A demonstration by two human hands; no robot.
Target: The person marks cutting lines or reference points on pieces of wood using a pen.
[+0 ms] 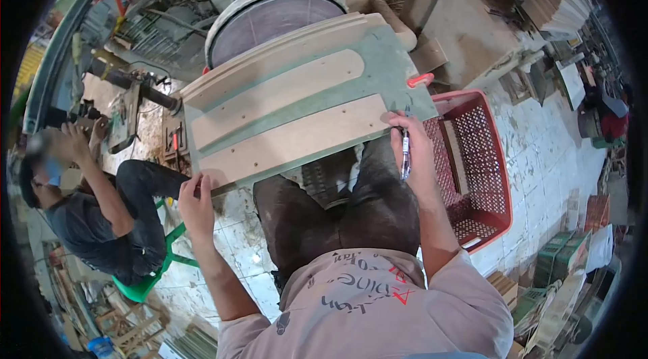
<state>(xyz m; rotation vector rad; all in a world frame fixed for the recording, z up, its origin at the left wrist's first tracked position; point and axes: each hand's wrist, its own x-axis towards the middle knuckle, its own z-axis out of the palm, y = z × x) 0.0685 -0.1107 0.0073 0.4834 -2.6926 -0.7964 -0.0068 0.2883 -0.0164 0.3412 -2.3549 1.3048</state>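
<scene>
A flat wooden board (304,136) with several small holes lies along the near edge of the green worktable (388,55). At its left end, the fingers of my left hand (196,207) are bent against the board's corner. My right hand (415,146) is closed around a pen (406,153), which points down toward my lap, while its fingertips touch the board's right end. Behind lies a second wooden board (283,95) with a rounded right end and similar holes. The undersides of the boards are hidden.
A wooden fence (270,55) runs along the table's back, before a large sanding disc (277,24). A red clamp handle (420,80) sits at the right edge. A red plastic crate (503,183) stands right. At left, another person (94,217) sits on a green stool (138,288).
</scene>
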